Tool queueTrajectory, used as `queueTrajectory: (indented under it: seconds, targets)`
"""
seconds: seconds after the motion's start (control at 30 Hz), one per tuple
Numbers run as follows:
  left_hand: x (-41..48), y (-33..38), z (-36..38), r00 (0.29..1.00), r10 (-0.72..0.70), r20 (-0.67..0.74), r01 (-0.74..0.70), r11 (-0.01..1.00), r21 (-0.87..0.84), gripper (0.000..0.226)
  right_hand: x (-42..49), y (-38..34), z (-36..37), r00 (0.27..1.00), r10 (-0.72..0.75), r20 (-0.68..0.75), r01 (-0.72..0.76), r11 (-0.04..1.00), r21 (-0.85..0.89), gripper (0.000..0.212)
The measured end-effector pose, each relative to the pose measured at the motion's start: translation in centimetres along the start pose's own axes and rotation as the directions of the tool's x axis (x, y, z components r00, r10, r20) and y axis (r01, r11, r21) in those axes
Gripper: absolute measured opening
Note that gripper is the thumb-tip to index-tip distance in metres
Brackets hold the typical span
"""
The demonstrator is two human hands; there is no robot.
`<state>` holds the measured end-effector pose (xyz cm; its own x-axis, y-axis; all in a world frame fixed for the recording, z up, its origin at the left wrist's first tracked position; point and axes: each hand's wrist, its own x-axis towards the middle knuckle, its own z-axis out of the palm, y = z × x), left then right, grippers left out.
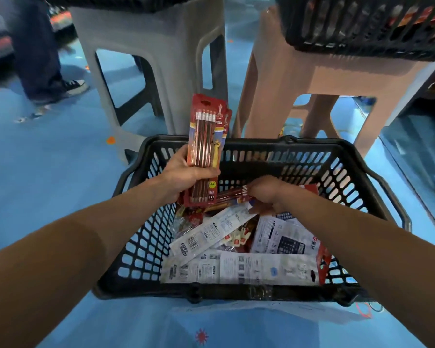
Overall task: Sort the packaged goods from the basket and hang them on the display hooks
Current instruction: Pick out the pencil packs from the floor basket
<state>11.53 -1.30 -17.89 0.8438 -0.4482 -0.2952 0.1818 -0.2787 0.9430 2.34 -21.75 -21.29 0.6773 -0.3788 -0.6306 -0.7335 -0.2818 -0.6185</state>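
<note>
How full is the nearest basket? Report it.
Partly full: packaged goods cover the bottom of the basket, lying well below its rim.

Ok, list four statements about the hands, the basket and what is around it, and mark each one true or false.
1. The left hand holds red pencil packs upright. True.
2. The right hand lies flat and empty on the floor. False: it is down in the black plastic basket, gripping another red pencil pack.
3. The basket holds nothing else. False: white-backed packages lie in it.
4. A grey plastic stool stands beyond the basket. True.
</note>
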Motion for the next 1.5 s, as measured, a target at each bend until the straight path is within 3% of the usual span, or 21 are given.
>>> queueTrajectory:
  seconds: [0.07, 0.17, 0.27, 0.4, 0.47, 0.63, 0.8, 0.87, 0.97, 1.07, 1.27, 1.43, 1.5]
  targets:
    - [0.0, -0.2, 0.0, 0.999, 0.033, 0.004, -0.033, 0.999, 0.023, 0.08, 0.8, 0.4, 0.4, 0.984, -0.05, -0.171, 0.057, 0.998, 0.04, 0.016]
    - [0.0, -0.4, -0.2, 0.999, 0.035, 0.013, -0.035, 0.999, 0.041, 0.073, 0.2, 0.3, 0.8, 0.935, -0.138, -0.327, 0.132, 0.99, -0.043, 0.021]
    - [0.2, -0.2, -0.4, 0.999, 0.026, 0.034, -0.027, 0.999, 0.045, 0.072, -2.0, -0.9, 0.6, 0.873, -0.29, -0.392, 0.28, 0.956, -0.084, 0.012]
    - [-0.2, 0.1, -0.8, 0.999, 0.001, 0.05, -0.003, 0.999, 0.038, 0.072, -5.0, -2.7, -0.5, 0.739, -0.487, -0.466, 0.463, 0.869, -0.174, 0.012]
    - [-0.5, 0.1, -1.2, 0.998, 0.005, 0.058, -0.008, 0.998, 0.062, 0.071, -6.2, -3.2, -1.2, 0.686, -0.516, -0.514, 0.531, 0.837, -0.133, 0.011]
    - [-1.4, 1.0, -1.6, 0.999, -0.017, 0.047, 0.013, 0.996, 0.093, 0.077, -8.0, -4.3, -3.3, 0.565, -0.543, -0.622, 0.678, 0.735, -0.026, 0.034]
    - [-2.6, 1.8, -1.8, 0.976, -0.056, 0.211, 0.045, 0.997, 0.059, 0.063, -8.9, -5.1, -3.6, 0.676, -0.559, -0.48, 0.707, 0.676, 0.208, 0.019]
    - [-3.4, 2.3, -1.3, 0.961, -0.052, 0.271, 0.043, 0.998, 0.038, 0.056, -9.4, -5.0, -3.3, 0.734, -0.549, -0.399, 0.669, 0.686, 0.287, 0.028]
    - [-4.3, 2.8, -0.6, 0.95, -0.093, 0.3, 0.093, 0.996, 0.016, 0.065, -9.7, -5.2, -3.2, 0.801, -0.509, -0.315, 0.599, 0.691, 0.406, 0.034]
    - [-4.8, 3.1, -0.1, 0.929, -0.159, 0.334, 0.156, 0.987, 0.035, 0.071, -9.3, -5.6, -2.9, 0.844, -0.426, -0.327, 0.537, 0.69, 0.486, 0.033]
    - [-5.3, 3.3, 0.8, 0.904, -0.195, 0.382, 0.184, 0.981, 0.065, 0.092, -8.1, -6.1, -2.4, 0.865, -0.315, -0.39, 0.493, 0.674, 0.55, 0.027]
    - [-4.4, 2.5, 1.0, 0.874, -0.227, 0.43, 0.214, 0.974, 0.079, 0.096, -7.1, -6.3, -1.6, 0.835, -0.263, -0.483, 0.514, 0.686, 0.514, 0.028]
    - [-4.1, 2.3, 1.1, 0.874, -0.214, 0.437, 0.206, 0.976, 0.066, 0.087, -6.5, -6.2, -1.4, 0.838, -0.245, -0.487, 0.502, 0.695, 0.514, 0.028]
